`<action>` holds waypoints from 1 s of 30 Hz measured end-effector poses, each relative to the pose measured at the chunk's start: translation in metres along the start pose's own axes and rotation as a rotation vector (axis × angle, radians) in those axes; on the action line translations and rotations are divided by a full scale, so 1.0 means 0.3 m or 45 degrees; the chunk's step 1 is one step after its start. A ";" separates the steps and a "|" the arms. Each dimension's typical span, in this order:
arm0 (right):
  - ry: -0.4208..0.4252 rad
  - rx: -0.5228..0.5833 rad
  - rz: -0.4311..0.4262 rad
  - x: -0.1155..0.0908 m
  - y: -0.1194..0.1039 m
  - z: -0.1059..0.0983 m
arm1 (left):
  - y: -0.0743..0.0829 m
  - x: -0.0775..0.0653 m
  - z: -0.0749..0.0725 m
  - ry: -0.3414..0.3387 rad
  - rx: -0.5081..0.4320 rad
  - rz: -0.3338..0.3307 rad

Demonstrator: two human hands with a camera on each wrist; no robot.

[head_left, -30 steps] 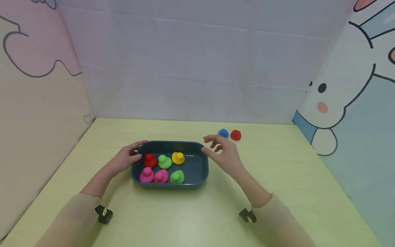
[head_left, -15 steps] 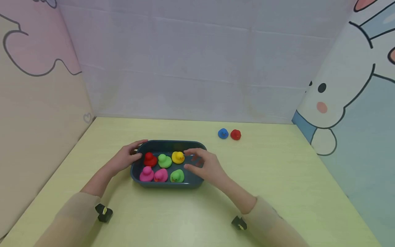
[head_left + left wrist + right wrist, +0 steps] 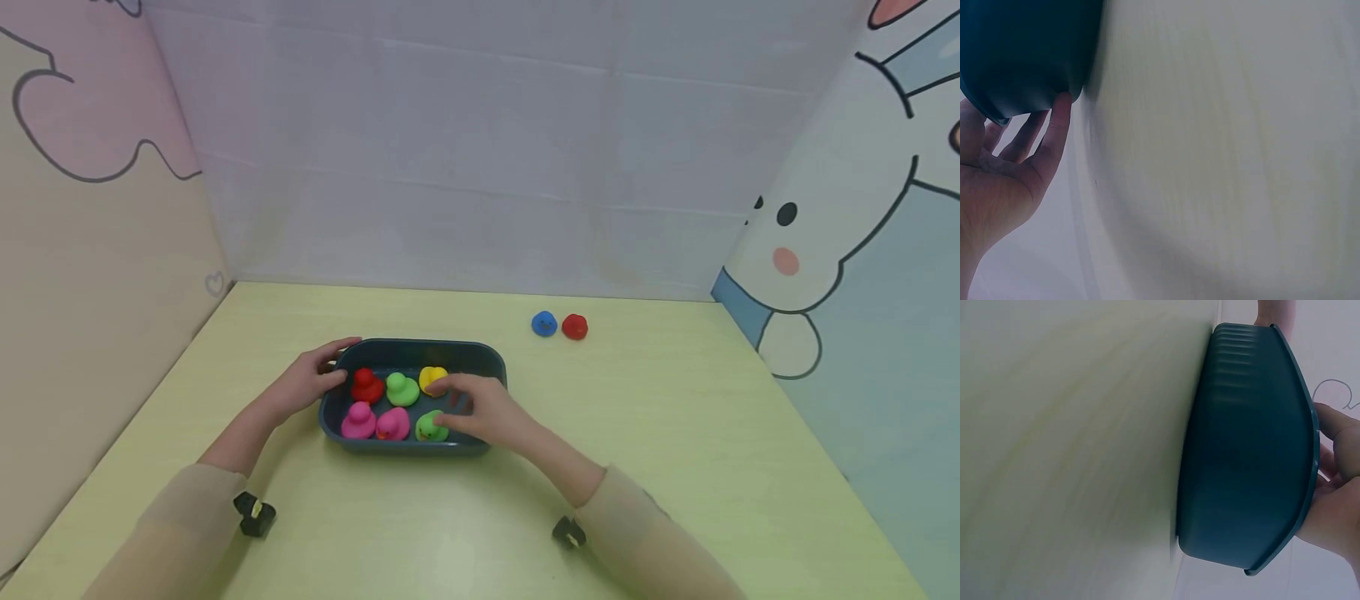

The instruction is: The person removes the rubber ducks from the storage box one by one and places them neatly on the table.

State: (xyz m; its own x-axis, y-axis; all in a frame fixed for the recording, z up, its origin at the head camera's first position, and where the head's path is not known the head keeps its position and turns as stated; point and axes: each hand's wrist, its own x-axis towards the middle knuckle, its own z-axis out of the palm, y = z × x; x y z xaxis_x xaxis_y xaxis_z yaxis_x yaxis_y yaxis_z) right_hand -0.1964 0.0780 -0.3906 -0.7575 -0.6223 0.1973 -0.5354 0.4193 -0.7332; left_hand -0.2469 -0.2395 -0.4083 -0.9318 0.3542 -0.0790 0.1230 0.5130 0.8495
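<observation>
A dark blue-green tray (image 3: 405, 447) sits on the table with several rubber ducks inside. At its left end, my left hand (image 3: 303, 385) holds the wall, thumb over the rim; the left wrist view shows its fingers against the outside. Over the tray's right half hovers my right hand (image 3: 491, 410), thumb and fingers spread apart with nothing gripped. Its fingertips partly cover the yellow duck (image 3: 429, 377), and its thumb is by the front green duck (image 3: 427, 427); contact is unclear. Further left are a red duck (image 3: 367, 387), another green duck (image 3: 402, 389) and two pink ducks (image 3: 358, 420).
Behind and right of the tray, a blue duck (image 3: 544, 324) and a red duck (image 3: 575, 327) stand on the pale yellow table (image 3: 675, 417). Walls enclose the table at the back and both sides.
My right hand has moved left and down, from outside the tray's right rim to above the yellow and front green ducks. My left hand stays at the tray's left end.
</observation>
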 end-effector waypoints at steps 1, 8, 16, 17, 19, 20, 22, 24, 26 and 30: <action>-0.022 -0.014 -0.004 0.004 0.005 0.001 | 0.001 0.000 0.001 0.000 0.002 0.000; -0.152 -0.135 -0.006 0.026 0.018 0.008 | -0.004 0.001 0.000 0.006 0.028 0.004; -0.264 -0.185 0.046 0.044 0.020 0.015 | -0.004 0.001 -0.001 0.001 0.027 0.003; -0.278 -0.187 0.052 0.046 0.022 0.016 | -0.004 0.002 -0.001 0.001 0.029 0.002; -0.297 -0.192 0.053 0.051 0.023 0.018 | -0.006 0.003 0.000 0.004 0.039 0.002; -0.301 -0.196 0.056 0.053 0.023 0.019 | -0.007 0.004 -0.001 0.006 0.046 0.002; -0.304 -0.212 0.057 0.058 0.022 0.020 | -0.008 0.005 -0.001 0.008 0.052 0.002; -0.305 -0.223 0.060 0.062 0.019 0.020 | -0.009 0.006 -0.002 0.008 0.055 0.004; -0.310 -0.230 0.073 0.065 0.015 0.021 | -0.009 0.007 -0.002 0.007 0.050 0.003; -0.318 -0.239 0.097 0.067 0.006 0.021 | -0.008 0.007 -0.001 -0.002 0.024 -0.002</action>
State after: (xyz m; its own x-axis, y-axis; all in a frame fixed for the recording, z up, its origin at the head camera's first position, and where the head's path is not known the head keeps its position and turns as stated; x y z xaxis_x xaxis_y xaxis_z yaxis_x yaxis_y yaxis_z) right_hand -0.2102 0.0622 -0.3920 -0.6956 -0.7175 -0.0363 -0.5577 0.5711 -0.6023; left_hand -0.2494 -0.2404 -0.4104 -0.9314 0.3547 -0.0812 0.1281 0.5284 0.8393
